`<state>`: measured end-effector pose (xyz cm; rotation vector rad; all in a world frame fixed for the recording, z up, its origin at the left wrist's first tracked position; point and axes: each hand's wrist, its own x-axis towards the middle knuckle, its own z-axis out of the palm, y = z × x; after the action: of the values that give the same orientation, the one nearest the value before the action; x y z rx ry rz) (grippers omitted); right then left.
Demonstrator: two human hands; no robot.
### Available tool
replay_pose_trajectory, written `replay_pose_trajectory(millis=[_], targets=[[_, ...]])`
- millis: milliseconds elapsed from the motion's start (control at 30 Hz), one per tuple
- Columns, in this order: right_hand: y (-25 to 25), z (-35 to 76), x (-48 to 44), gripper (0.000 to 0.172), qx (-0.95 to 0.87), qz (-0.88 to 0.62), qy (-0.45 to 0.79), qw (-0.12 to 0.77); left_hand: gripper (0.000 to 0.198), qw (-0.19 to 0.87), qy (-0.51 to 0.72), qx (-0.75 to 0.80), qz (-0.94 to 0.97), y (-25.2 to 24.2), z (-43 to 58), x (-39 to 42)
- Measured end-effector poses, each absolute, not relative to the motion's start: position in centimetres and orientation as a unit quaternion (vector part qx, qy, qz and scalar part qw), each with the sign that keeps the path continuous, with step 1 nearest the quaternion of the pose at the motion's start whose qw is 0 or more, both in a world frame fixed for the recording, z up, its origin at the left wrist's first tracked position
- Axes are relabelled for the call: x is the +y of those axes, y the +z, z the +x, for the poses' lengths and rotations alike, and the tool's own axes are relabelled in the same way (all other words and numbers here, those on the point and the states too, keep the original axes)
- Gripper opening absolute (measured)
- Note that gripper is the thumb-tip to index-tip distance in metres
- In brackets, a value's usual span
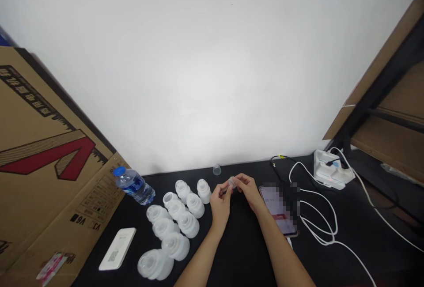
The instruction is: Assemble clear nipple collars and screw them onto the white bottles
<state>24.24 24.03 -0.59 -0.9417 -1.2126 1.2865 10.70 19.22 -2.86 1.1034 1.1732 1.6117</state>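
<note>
My left hand (221, 196) and my right hand (247, 187) meet above the black table, both closed with fingertips pinching a small translucent piece (231, 182) that looks like a bottle nipple. The fingers partly hide it. Left of my hands stand several white baby bottles (188, 224), most topped with translucent nipples. One white bottle ring (170, 198) among them shows an open top. Just beyond my hands, a clear cap (217, 170) sits near the wall.
A water bottle (134, 185) with a blue cap and a white flat box (117, 248) are at the left, beside a large carton (43, 154). Right of my arms lie a phone (276, 209), white cables (318, 216) and a power strip (331, 170). A white wall (212, 79) closes the back.
</note>
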Motion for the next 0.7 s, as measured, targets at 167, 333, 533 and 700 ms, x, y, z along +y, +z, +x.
replay_pose_trajectory(millis=[167, 333, 533, 700], targets=[[-0.92, 24.19, 24.45, 0.048, -0.510, -0.410, 0.509, 0.559, 0.038, 0.431, 0.650, 0.458, 0.427, -2.66, 10.84, 19.25], [-0.99, 24.30, 24.41, 0.050, -0.519, -0.387, 0.551, 0.526, 0.046, 0.454, 0.650, 0.464, 0.395, -2.18, 10.70, 19.37], [-0.87, 24.37, 24.20, 0.043, -0.551, -0.389, 0.532, 0.512, 0.056, 0.467, 0.615, 0.478, 0.418, -2.26, 10.88, 19.33], [-1.28, 24.14, 24.40, 0.047, -0.547, -0.414, 0.519, 0.510, 0.069, 0.512, 0.581, 0.468, 0.426, -2.98, 11.19, 19.57]])
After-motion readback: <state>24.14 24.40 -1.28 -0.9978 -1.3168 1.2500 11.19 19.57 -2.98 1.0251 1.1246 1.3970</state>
